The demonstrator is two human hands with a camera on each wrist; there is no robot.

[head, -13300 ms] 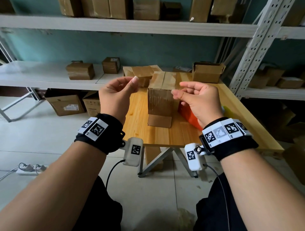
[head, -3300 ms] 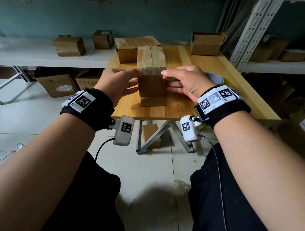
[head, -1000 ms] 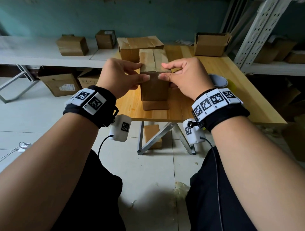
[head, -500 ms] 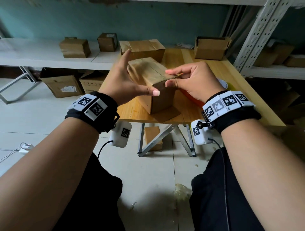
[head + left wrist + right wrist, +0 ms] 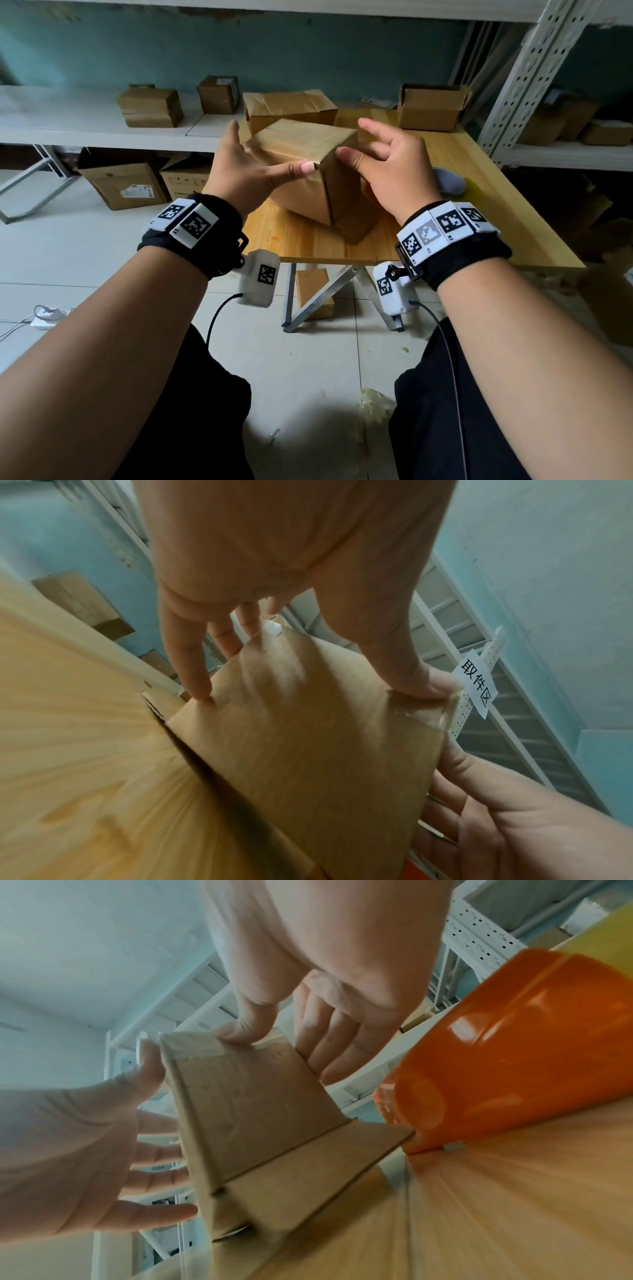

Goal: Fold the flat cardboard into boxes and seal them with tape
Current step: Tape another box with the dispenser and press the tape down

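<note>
The box (image 5: 308,171) is held tilted on the near part of the desk (image 5: 479,192), between the left hand (image 5: 246,168) and right hand (image 5: 387,164); both are spread, thumbs pressed at its taped top corner, an open flap (image 5: 356,222) resting below; turning it over to close that flap seems next; farther back stand finished boxes (image 5: 289,106).

Matt cardboard box (image 5: 301,178), wooden table (image 5: 479,192)

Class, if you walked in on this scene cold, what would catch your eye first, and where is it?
First, the cardboard box at mid-table, turned corner-on between the left hand and right hand. Next, the orange tape dispenser just right of it on the wooden table.
</note>
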